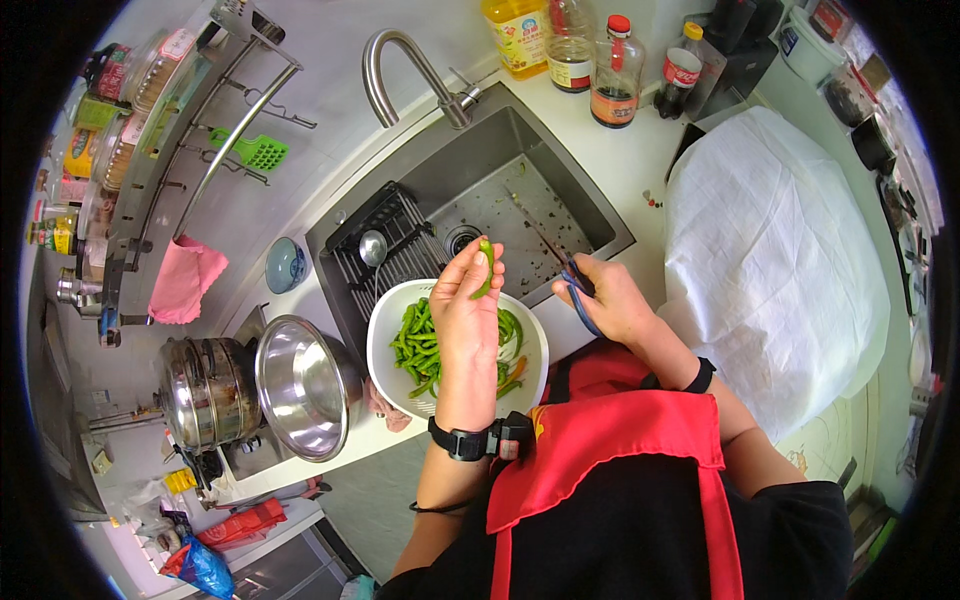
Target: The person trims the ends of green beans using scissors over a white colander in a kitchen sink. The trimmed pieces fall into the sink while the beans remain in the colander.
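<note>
My left hand (466,289) pinches a green chili pepper (486,264) between thumb and fingers. Beneath that wrist sits a white plastic colander (380,352) at the sink's near edge, with many green peppers (417,341) in it and an orange-tinged one at its right side. My right hand (611,296) grips blue-handled scissors (577,296), their blades pointing up and left over the sink. A gap separates the blades from the pepper. Dark bits and small green scraps lie scattered on the floor of the grey sink (495,199).
A black drying rack (409,232) with a metal ladle (373,247) spans the sink's left side, below the faucet (405,52). Left stand a steel bowl (304,390), a steamer pot (206,390) and a blue bowl (286,266). Bottles (616,75) line the back; a white-covered bulk (772,262) stands right.
</note>
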`<act>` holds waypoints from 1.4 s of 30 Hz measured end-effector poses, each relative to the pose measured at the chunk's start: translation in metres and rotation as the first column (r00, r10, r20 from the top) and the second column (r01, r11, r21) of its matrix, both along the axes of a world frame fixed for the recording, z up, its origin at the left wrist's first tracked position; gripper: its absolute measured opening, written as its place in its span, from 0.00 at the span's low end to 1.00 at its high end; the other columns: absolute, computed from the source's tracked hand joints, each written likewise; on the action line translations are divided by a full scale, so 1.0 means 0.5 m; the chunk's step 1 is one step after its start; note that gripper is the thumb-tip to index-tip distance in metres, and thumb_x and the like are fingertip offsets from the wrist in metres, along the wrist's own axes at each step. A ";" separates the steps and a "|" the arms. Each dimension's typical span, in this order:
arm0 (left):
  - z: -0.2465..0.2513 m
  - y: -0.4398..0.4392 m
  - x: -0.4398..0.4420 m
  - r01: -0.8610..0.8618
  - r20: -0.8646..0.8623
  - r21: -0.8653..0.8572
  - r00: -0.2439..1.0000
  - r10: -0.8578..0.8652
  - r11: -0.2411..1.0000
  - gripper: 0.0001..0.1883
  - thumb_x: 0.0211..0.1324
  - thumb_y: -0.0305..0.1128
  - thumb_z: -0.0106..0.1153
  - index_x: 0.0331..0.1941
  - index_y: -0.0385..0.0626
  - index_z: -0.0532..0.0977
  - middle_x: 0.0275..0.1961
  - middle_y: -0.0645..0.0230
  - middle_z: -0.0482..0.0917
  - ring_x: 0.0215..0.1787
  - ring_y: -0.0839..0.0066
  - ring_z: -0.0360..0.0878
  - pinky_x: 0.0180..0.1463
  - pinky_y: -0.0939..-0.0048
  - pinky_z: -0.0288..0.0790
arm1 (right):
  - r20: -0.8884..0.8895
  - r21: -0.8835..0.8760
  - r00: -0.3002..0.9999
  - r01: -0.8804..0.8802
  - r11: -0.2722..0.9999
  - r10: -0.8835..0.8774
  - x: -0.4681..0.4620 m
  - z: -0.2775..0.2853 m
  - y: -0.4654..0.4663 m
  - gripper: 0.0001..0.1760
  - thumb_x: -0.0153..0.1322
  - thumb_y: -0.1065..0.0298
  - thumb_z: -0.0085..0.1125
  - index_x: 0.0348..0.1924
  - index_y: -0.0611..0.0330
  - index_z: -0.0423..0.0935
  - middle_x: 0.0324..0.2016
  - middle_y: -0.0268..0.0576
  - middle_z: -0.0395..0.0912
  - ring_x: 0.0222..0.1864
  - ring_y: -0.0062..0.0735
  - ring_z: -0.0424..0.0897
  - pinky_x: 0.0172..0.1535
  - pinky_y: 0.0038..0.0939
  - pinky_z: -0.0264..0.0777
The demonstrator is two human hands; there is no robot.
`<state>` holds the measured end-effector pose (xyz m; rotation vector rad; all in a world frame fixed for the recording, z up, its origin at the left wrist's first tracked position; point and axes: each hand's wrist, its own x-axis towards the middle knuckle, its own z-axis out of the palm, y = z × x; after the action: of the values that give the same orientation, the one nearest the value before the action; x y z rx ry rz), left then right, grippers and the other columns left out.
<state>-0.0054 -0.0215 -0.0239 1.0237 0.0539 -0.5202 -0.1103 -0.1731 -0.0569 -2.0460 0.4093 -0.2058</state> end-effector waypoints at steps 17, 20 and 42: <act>-0.033 0.003 0.002 -0.047 0.322 0.063 0.947 0.024 0.997 0.19 0.52 0.12 0.57 0.46 0.44 0.70 0.44 0.63 0.80 0.44 0.77 0.77 0.51 0.78 0.70 | 0.031 0.207 0.995 -0.098 0.973 0.094 0.003 0.003 0.010 0.26 0.67 0.43 0.59 0.29 0.62 0.69 0.17 0.45 0.67 0.21 0.37 0.68 0.27 0.36 0.63; -0.028 0.002 0.003 -0.145 0.407 0.058 0.907 0.110 0.988 0.19 0.48 0.09 0.57 0.42 0.42 0.70 0.44 0.62 0.80 0.44 0.76 0.77 0.50 0.77 0.71 | -0.065 -0.002 0.992 -0.110 0.994 0.110 -0.007 0.029 0.012 0.28 0.61 0.42 0.65 0.32 0.61 0.71 0.20 0.47 0.74 0.25 0.48 0.76 0.30 0.39 0.68; -0.004 0.000 -0.003 -0.466 0.745 0.085 0.617 0.255 0.881 0.15 0.49 0.11 0.60 0.39 0.38 0.70 0.41 0.59 0.79 0.46 0.72 0.78 0.54 0.72 0.73 | -0.068 -0.125 0.991 -0.122 0.985 0.114 -0.006 0.056 0.024 0.33 0.58 0.36 0.66 0.27 0.63 0.73 0.20 0.49 0.75 0.24 0.51 0.77 0.29 0.41 0.70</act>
<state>-0.0069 -0.0214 -0.0258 1.3924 -0.3754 0.3132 -0.1133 -0.1612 -0.0290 -2.2009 0.3174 -0.1009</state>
